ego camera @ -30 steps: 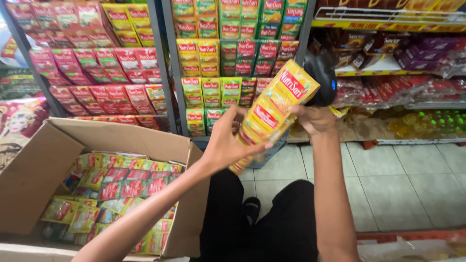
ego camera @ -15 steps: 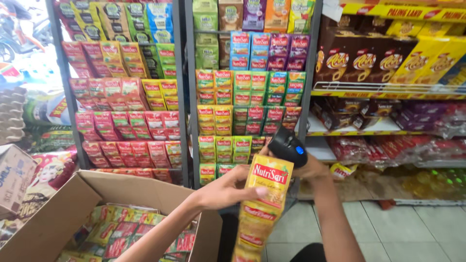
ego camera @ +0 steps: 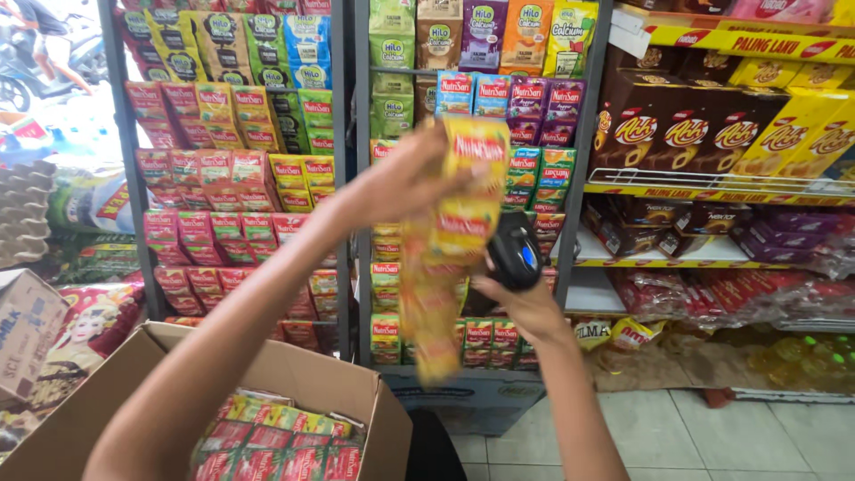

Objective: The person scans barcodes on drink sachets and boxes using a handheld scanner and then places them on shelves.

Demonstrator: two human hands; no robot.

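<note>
I see a wire rack [ego camera: 236,169] hung with rows of red, yellow and green sachet strips; a second rack [ego camera: 543,116] of green, purple and blue sachets; brown and yellow boxes [ego camera: 704,134] on shelves [ego camera: 712,191] at right; an open cardboard carton [ego camera: 294,374] holding packets; egg trays [ego camera: 22,214] at far left; pale floor tiles [ego camera: 712,436]

Motion-blurred yellow sachet strip [ego camera: 450,258] (print unreadable), cardboard box [ego camera: 116,392] cut by bottom edge.
</note>
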